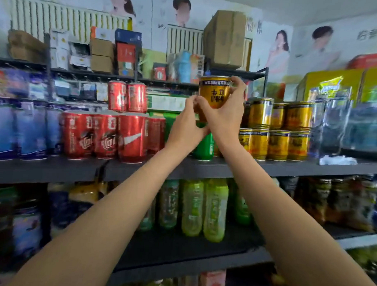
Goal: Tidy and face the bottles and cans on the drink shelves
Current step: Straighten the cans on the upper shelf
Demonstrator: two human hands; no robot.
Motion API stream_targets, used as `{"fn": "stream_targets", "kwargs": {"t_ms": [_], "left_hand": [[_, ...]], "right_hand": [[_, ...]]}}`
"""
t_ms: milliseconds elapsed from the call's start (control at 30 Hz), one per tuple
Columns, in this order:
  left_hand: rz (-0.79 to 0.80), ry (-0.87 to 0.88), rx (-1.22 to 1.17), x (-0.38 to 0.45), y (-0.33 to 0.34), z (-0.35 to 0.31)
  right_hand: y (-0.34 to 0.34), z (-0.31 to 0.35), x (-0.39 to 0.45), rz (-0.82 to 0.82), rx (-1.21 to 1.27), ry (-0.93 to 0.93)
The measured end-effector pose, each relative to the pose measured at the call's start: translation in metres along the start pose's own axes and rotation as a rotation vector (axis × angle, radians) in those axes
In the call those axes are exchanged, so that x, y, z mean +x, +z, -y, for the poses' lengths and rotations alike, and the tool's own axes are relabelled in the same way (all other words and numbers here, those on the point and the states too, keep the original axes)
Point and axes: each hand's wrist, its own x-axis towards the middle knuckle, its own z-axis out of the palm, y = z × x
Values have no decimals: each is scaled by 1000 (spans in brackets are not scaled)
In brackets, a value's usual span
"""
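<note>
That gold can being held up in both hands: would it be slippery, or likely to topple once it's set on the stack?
The gold can looks rigid metal with a glossy skin, so probably a bit slick; the left hand and right hand both clasp it. It looks short and wide, so it should stand steady. Set atop the stacked gold cans, it would likely tip only if placed off-centre.

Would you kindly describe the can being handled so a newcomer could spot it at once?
Look at the dark middle shelf, where gold cans stand stacked at its right. Just left of that stack, the gold can is lifted off the shelf between the left hand and right hand. Unlike its neighbours, its label appears upside down.
</note>
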Motion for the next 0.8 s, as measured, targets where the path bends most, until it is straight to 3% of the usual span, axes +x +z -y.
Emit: {"fn": "stream_targets", "kwargs": {"t_ms": [100,200,367,533,667,800], "left_hand": [[110,66,175,19,34,-14],[103,26,176,26,61,-22],[152,13,135,38,102,-31],[69,-141,31,62,129,-45],[182,-275,151,82,150,-51],[253,-303,283,91,166,-57]], "right_hand": [[-37,-33,38,74,-93,18],[-62,-58,68,195,-201,-3],[-94,-72,99,88,-229,-38],[-129,-91,132,-2,-286,38],[-146,-121,140,101,-469,140],[-152,-136,137,208,-491,161]]}}
